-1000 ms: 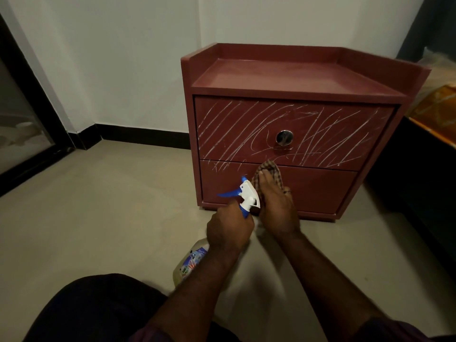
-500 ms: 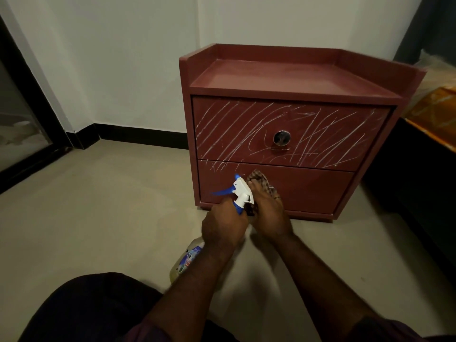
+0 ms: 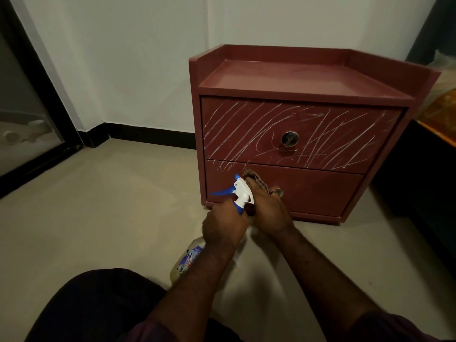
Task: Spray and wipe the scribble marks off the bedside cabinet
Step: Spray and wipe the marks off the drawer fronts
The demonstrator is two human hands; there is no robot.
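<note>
A dark red bedside cabinet (image 3: pixel 320 75) stands on the floor against the wall. White scribble marks (image 3: pixel 246 129) cover its upper drawer front, and a few remain at the top left of the lower drawer (image 3: pixel 320 191). My right hand (image 3: pixel 269 208) presses a checked cloth (image 3: pixel 254 177) flat against the lower drawer's left part. My left hand (image 3: pixel 223 227) grips the neck of a spray bottle (image 3: pixel 188 260) with a white and blue trigger head (image 3: pixel 240 192), held just left of the cloth.
A round metal lock (image 3: pixel 289 138) sits in the upper drawer's middle. A dark bed frame with an orange item (image 3: pixel 441 119) stands right of the cabinet. A black-framed glass door (image 3: pixel 24 124) is at the left. My dark-clothed knee (image 3: pixel 93 304) is in the foreground.
My right hand has slid the cloth leftward along the lower drawer, towards its top left marks. My left hand and the bottle stayed beside it.
</note>
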